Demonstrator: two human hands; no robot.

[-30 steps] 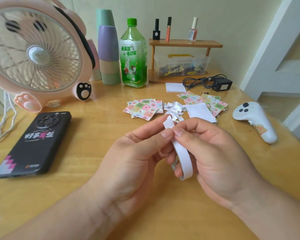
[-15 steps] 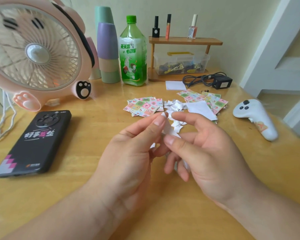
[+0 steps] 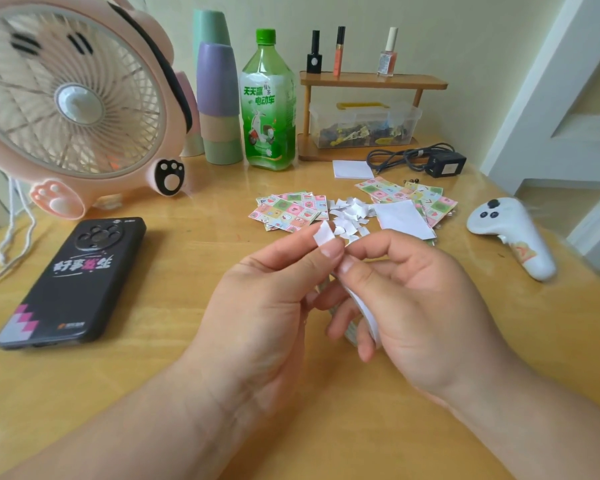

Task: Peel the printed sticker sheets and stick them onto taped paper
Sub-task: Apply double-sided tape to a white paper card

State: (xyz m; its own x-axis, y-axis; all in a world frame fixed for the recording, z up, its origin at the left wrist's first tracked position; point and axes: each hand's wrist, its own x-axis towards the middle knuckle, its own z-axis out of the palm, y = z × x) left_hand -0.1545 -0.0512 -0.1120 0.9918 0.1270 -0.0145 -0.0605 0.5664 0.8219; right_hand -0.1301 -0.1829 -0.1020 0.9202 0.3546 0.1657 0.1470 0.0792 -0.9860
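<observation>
Both hands are raised together above the centre of the pale wooden table (image 3: 118,375), fingertips nearly touching. The left hand (image 3: 267,306) pinches the upper end of a narrow white paper strip (image 3: 324,234) between thumb and forefinger, and a short flap stands up past the fingertips. The right hand (image 3: 420,306) pinches the same strip just below. The rest of the strip curls down behind its bent fingers and is partly hidden.

Beyond the hands lies a fanned pile of colourful printed sticker sheets (image 3: 290,211). A heap of torn white paper scraps (image 3: 349,216) sits just beside it on the right. A plain white paper sheet (image 3: 404,220) rests on a second pile of printed sheets (image 3: 433,199).

A black phone with a paw-print case (image 3: 73,278) lies at the left, in front of a pink animal-shaped desk fan (image 3: 70,109). A green plastic drink bottle (image 3: 269,109) stands at the back. A white handheld controller (image 3: 513,237) lies at the right edge.
</observation>
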